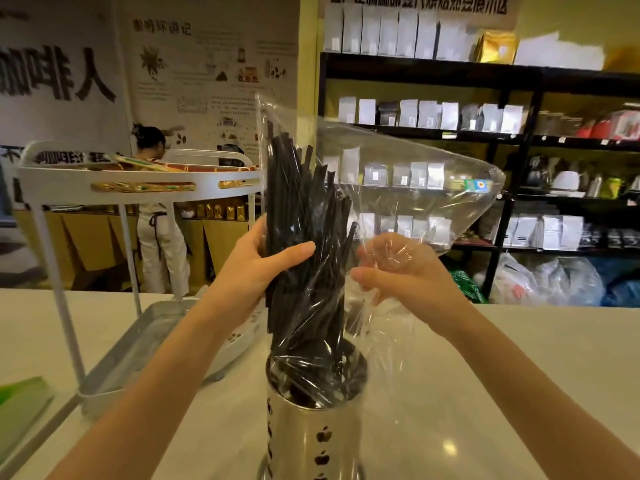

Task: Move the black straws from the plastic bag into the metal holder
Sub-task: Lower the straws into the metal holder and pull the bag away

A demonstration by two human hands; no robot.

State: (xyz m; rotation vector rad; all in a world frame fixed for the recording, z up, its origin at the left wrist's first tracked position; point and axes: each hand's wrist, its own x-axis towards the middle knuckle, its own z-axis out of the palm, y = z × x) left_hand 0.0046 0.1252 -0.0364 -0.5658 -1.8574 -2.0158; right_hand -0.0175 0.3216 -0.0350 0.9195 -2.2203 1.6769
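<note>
A bundle of black straws [304,216] stands upright inside a clear plastic bag [408,174], its lower ends down in the mouth of the metal holder [322,434]. The holder is a shiny steel cylinder with apple-shaped cut-outs, standing on the white counter at bottom centre. My left hand [256,268] grips the bundle through the bag at mid-height, thumb across the front. My right hand [398,271] pinches the loose plastic just right of the straws. The empty upper part of the bag billows out to the right.
A white two-tier rack [138,183] stands at the left with a metal tray [138,344] under it. A green item [20,403] lies at the left edge. A person stands behind the counter by the rack. Dark shelves of pouches [433,116] fill the right background.
</note>
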